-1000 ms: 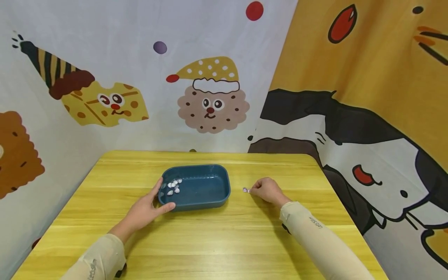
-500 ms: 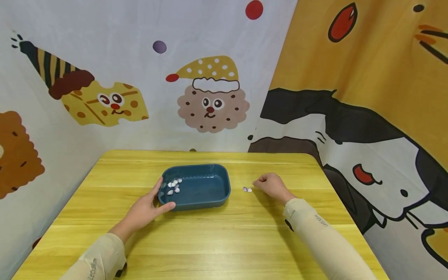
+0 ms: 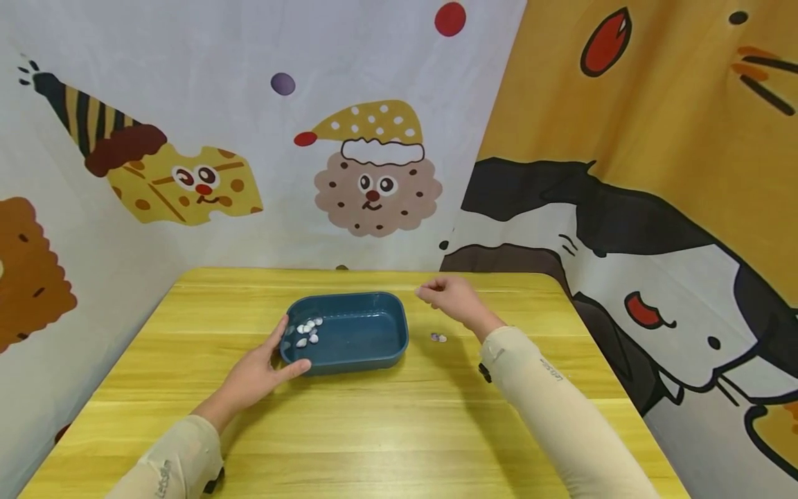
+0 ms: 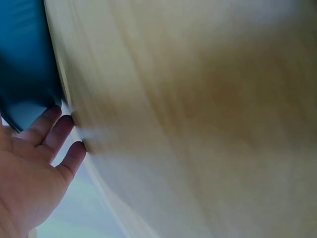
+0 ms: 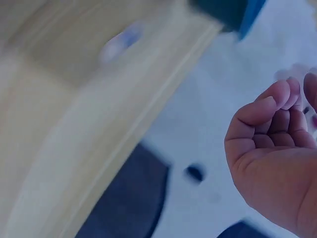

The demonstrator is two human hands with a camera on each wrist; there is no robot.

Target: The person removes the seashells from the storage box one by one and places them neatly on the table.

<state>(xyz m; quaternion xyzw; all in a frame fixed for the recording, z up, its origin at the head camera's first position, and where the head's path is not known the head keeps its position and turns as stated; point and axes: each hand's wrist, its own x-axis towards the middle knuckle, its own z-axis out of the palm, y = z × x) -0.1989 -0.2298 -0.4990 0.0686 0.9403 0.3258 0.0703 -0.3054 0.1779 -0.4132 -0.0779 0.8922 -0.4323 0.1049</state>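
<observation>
A dark blue rectangular tray (image 3: pixel 368 364) stands on the wooden table, with several small white shells (image 3: pixel 302 342) gathered at its left end. My left hand (image 3: pixel 252 378) grips that end, thumb along the front rim and fingers at the left side; its fingertips show against the tray wall (image 4: pixel 29 54) in the left wrist view. Raised beyond the tray's right end, my right hand (image 3: pixel 451 298) pinches a small pale shell (image 3: pixel 419 292) at its fingertips, mostly hidden by them. Below it, two small white-and-purple shells (image 3: pixel 439 338) lie side by side on the table.
The yellow wood-grain table (image 3: pixel 374 430) extends toward me in front of the tray. A printed cloth (image 3: pixel 374 62) with cartoon figures hangs close behind the table's far edge.
My right hand first draws back rightward from the two shells, then rises and moves left toward the tray's far right corner. My left hand and the tray stay put.
</observation>
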